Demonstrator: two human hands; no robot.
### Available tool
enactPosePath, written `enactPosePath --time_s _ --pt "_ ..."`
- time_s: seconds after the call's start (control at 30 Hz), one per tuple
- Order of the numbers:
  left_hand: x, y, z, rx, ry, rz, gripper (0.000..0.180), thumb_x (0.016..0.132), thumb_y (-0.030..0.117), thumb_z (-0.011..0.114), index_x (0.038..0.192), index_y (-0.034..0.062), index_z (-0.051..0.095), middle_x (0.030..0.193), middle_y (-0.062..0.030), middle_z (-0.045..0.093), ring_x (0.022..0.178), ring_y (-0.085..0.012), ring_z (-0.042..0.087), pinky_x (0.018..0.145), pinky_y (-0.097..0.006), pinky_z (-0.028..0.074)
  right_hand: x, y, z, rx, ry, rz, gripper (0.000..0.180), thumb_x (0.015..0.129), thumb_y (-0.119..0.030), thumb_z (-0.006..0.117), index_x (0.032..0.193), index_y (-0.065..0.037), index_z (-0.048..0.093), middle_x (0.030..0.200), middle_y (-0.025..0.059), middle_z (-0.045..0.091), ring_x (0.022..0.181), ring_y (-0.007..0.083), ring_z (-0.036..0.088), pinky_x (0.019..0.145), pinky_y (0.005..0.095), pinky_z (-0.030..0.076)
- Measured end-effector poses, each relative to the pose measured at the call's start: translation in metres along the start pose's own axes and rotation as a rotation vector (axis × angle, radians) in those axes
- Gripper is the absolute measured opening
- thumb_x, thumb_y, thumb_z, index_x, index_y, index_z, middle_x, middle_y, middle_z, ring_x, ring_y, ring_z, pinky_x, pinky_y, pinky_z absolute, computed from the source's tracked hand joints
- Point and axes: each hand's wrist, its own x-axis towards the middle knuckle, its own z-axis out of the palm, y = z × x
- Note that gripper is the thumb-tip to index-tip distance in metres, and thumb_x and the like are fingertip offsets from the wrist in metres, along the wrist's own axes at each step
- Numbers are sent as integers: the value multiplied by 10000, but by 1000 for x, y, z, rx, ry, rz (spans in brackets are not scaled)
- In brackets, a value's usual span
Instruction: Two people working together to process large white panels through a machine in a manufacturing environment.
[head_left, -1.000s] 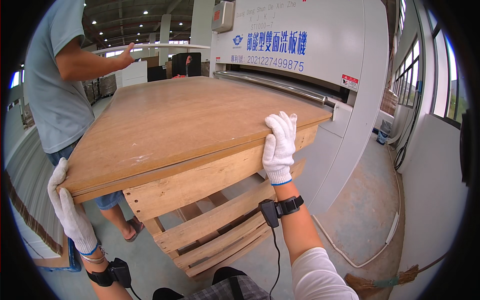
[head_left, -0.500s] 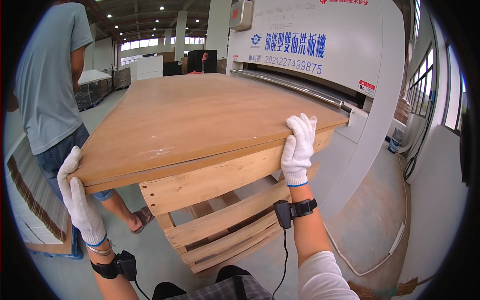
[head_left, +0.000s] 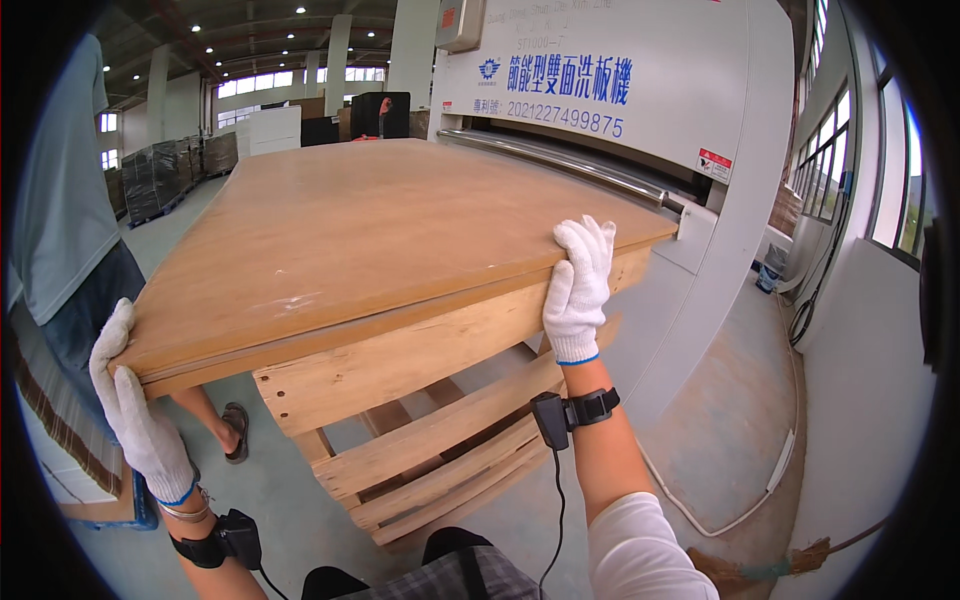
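Plywood sheet [head_left: 370,230], broad, flat and smooth-grained, tops a stack on a rough slatted wooden pallet [head_left: 420,440]. Left hand [head_left: 135,415] in a white knit glove grips the sheet's near left corner. Right hand [head_left: 578,290], gloved alike, clasps its near right edge beside the white machine [head_left: 720,150].

A large, thin wooden board [head_left: 360,230], light brown with a smooth, faintly streaked face, lies flat on top of a stack of similar boards, which rests on a frame of pale wooden planks [head_left: 420,370]. Its near edge runs slanted across the view, low at the left and higher at the right. A white-gloved left hand [head_left: 135,405] grips its near left corner, and a white-gloved right hand [head_left: 580,290] curls over the near edge toward the right corner.
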Motion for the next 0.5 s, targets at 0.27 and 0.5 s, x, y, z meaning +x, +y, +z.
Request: enactPosePath --time_s 0.27,0.5 --pt "-1 2 1 28 4 -2 418 971 273 358 1219 -44 467 1312 -220 487 1252 -298 434 1102 -414 246 -1 1 0 0 2 -4 267 874 -131 474 1094 -49 603 1099 123 608 1186 336 493 1125 527 214" --pt "0 0 0 31 -4 1 422 969 281 361 1217 -43 467 1319 -224 483 1252 -297 435 1102 -413 248 -1 1 -1 -5 -9 0 274 869 -124 473 1102 -53 600 1108 123 602 1192 337 488 1126 529 210"
